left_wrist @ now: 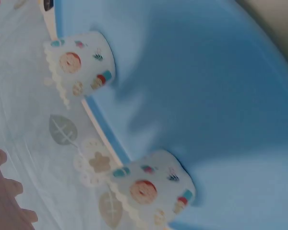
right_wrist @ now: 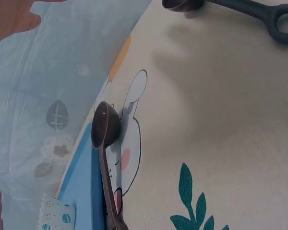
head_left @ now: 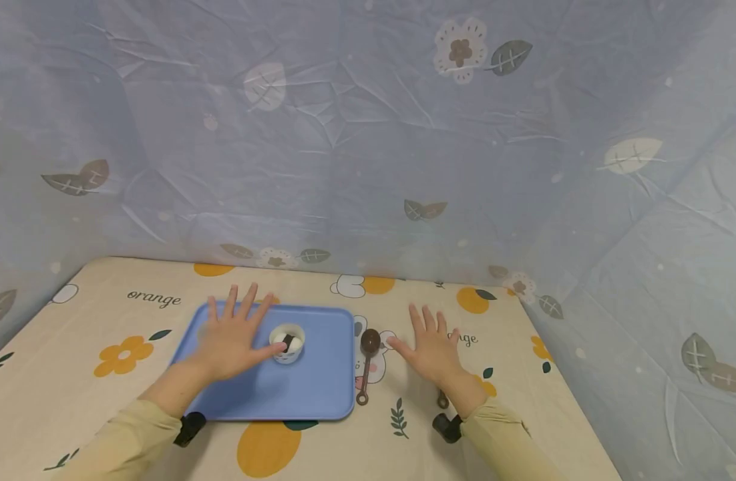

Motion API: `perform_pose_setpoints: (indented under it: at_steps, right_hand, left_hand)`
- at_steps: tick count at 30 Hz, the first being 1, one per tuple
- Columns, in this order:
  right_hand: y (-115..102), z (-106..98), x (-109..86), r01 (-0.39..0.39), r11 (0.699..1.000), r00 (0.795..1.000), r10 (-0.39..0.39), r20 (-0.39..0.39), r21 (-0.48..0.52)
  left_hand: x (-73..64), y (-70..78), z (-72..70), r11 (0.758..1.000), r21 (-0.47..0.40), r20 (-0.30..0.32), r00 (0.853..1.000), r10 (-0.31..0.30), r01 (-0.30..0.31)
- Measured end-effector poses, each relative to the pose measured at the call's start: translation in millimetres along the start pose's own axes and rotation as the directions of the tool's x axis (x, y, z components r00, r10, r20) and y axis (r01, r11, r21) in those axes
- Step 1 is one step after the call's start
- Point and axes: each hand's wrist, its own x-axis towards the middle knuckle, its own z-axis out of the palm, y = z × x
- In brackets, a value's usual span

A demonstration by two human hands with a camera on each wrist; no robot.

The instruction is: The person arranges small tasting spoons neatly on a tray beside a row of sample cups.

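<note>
My left hand (head_left: 226, 344) is held over the blue tray (head_left: 320, 394) with its fingers spread, and grips nothing. By its thumb stands a small white paper cup (head_left: 287, 355) with something white and black in it. In the left wrist view two such patterned cups show on the tray, a far cup (left_wrist: 84, 64) and a near cup (left_wrist: 153, 187); my left hand hides one of them from the head view. My right hand (head_left: 435, 354), fingers also spread and holding nothing, hovers above a dark measuring scoop (right_wrist: 240, 6), mostly hidden in the head view. Another brown scoop (head_left: 371, 342) lies between tray and hand.
A cream tablecloth (head_left: 416, 454) printed with oranges and leaves covers the table. Behind it and at the sides hangs a blue-grey patterned cloth (head_left: 368, 160). Black wrist-worn devices are on both wrists, a left one (head_left: 190, 427) and a right one (head_left: 447, 427).
</note>
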Motion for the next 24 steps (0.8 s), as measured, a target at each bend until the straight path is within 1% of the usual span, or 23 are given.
perform_pose_setpoints:
  at_steps: [3, 8, 9, 13, 18, 22, 24]
  right_hand:
    - [-0.1, 1.8, -0.4, -0.003, 1.0, 1.0, 0.004, -0.021, 0.021]
    - [0.6, 5.3, -0.4, -0.024, 0.997, 0.999, 0.026, -0.022, 0.07]
    - [0.9, 5.9, -0.4, -0.033, 0.996, 0.999, 0.034, -0.015, 0.085]
    - [2.0, 8.4, -0.3, -0.084, 0.983, 0.996, 0.079, 0.036, 0.162]
    - [1.3, 9.1, -0.3, -0.144, 0.953, 0.988, 0.124, 0.089, 0.267]
    - [0.8, 8.7, -0.6, -0.167, 0.935, 0.984, 0.137, 0.114, 0.312]
    - [0.8, 9.0, -0.5, -0.175, 0.928, 0.982, 0.142, 0.123, 0.328]
  left_hand:
    - [-3.7, -5.7, -3.5, 1.0, -0.018, -0.012, 1.0, -0.011, 0.011]
    - [-11.1, -18.1, -7.0, 0.999, -0.038, -0.004, 0.999, -0.037, 0.037]
    - [-12.4, -21.0, -7.4, 0.998, -0.037, 0.005, 0.999, -0.048, 0.048]
    - [-16.5, -32.6, -6.8, 0.997, -0.048, 0.006, 0.998, -0.063, 0.063]
    - [-21.2, -46.0, -4.4, 0.994, -0.066, 0.012, 0.996, -0.084, 0.085]
    - [-24.1, -54.8, -3.2, 0.992, -0.073, 0.022, 0.995, -0.098, 0.1]
    - [-25.3, -58.2, -3.4, 0.993, -0.063, 0.027, 0.995, -0.1, 0.102]
